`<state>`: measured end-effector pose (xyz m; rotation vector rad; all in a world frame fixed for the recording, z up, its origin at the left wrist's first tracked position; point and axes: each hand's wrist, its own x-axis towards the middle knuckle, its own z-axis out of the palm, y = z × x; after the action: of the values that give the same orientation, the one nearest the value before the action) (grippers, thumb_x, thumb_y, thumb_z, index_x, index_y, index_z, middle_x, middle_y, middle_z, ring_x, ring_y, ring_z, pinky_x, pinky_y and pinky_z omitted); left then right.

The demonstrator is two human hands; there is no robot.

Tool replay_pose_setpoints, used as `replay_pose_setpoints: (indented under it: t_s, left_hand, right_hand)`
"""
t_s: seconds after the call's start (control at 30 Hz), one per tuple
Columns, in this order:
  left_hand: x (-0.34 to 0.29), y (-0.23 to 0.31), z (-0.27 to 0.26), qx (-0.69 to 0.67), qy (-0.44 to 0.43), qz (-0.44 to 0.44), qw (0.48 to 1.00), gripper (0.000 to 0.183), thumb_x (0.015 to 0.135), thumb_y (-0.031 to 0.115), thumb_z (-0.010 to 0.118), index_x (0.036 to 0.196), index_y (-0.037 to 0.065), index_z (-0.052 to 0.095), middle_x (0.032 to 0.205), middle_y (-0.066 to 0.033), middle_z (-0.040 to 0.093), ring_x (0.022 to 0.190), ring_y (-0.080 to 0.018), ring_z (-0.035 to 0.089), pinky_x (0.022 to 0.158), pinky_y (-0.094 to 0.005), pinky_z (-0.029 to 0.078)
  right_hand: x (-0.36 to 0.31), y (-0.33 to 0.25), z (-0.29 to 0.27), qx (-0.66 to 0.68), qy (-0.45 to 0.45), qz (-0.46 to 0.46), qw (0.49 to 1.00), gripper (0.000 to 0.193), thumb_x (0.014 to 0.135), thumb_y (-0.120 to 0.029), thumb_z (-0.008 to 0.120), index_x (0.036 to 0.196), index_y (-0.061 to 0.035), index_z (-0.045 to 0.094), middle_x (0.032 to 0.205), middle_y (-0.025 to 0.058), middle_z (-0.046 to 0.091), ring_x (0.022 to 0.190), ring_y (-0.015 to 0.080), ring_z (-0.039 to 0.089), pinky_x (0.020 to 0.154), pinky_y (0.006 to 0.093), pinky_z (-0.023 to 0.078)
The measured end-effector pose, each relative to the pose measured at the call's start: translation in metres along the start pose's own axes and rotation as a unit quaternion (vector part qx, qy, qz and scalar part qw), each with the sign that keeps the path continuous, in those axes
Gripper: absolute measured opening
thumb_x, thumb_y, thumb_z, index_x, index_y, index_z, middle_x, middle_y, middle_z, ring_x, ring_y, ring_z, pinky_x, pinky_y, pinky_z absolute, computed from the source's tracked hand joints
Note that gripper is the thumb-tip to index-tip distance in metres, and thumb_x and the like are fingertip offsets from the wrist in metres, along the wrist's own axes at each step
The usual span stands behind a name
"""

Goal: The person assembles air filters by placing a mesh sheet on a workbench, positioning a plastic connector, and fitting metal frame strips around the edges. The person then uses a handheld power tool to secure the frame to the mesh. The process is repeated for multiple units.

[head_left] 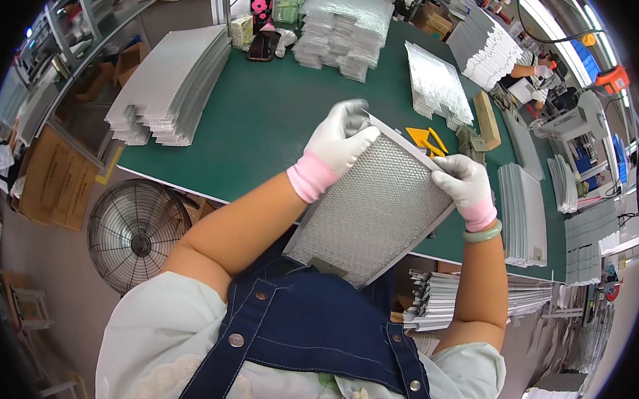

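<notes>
A framed metal mesh filter [377, 204] is tilted in front of my body, its lower edge against my apron. My left hand [340, 141], in a white glove with a pink cuff, grips the frame's upper left corner. At the upper right corner, my right hand [466, 182] pinches the rim between thumb and fingers; its glove matches. Just beyond the filter, a yellow triangular scraper [418, 136] and yellow-handled pliers [437, 141] lie on the green table [274, 130]. A small metal piece [327, 267] shows at the filter's bottom edge, partly against the apron.
Stacks of mesh sheets stand at the far left [175, 84] and back middle [344, 24]. Another mesh sheet [439, 84] lies to the right, near a wooden block [486, 121] and frame strips [523, 215]. A floor fan [140, 236] stands left. Another person's gloved hand [543, 71] is far right.
</notes>
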<state>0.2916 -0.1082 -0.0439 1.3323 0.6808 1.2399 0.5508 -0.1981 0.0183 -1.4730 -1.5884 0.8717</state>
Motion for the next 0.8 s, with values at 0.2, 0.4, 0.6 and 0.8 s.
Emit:
replay_pose_setpoints:
  t_s: [0.2, 0.4, 0.6, 0.8]
  left_hand:
    - [0.003, 0.003, 0.012, 0.233, 0.09, 0.26, 0.933, 0.044, 0.078, 0.014, 0.079, 0.116, -0.003, 0.065, 0.115, -0.0154, 0.067, 0.104, -0.0241, 0.066, 0.094, -0.0331, 0.05]
    - [-0.004, 0.014, 0.025, 0.253, 0.11, 0.34, 0.899, 0.042, 0.076, 0.014, 0.081, 0.111, -0.002, 0.066, 0.106, -0.0158, 0.069, 0.095, -0.0286, 0.068, 0.087, -0.0355, 0.053]
    - [-0.008, 0.017, 0.027, 0.258, 0.06, 0.377, 0.887, 0.035, 0.078, 0.007, 0.079, 0.109, -0.002, 0.067, 0.101, -0.0142, 0.069, 0.089, -0.0279, 0.068, 0.082, -0.034, 0.054]
    - [-0.022, 0.011, 0.038, 0.171, 0.053, 0.29, 0.94, 0.032, 0.085, 0.002, 0.074, 0.116, -0.001, 0.068, 0.103, -0.0099, 0.069, 0.089, -0.0177, 0.066, 0.081, -0.0283, 0.052]
  right_hand:
    - [-0.012, 0.011, -0.005, 0.031, 0.034, -0.006, 0.999, 0.029, 0.087, -0.002, 0.074, 0.114, 0.0055, 0.067, 0.101, 0.0057, 0.071, 0.089, 0.0091, 0.064, 0.082, 0.0235, 0.052]
    - [-0.022, 0.023, -0.013, 0.044, 0.05, -0.029, 0.997, 0.03, 0.085, -0.004, 0.078, 0.112, 0.0038, 0.069, 0.098, 0.004, 0.071, 0.086, 0.0085, 0.063, 0.079, 0.0231, 0.052]
    - [-0.028, 0.028, -0.015, 0.07, 0.044, -0.033, 0.996, 0.029, 0.084, -0.004, 0.079, 0.11, 0.003, 0.069, 0.097, 0.0035, 0.07, 0.084, 0.0082, 0.063, 0.077, 0.0225, 0.052]
    - [-0.037, 0.034, -0.019, 0.08, 0.057, -0.031, 0.995, 0.028, 0.084, -0.003, 0.079, 0.11, 0.0025, 0.07, 0.097, 0.0034, 0.071, 0.085, 0.0085, 0.063, 0.078, 0.0226, 0.051]
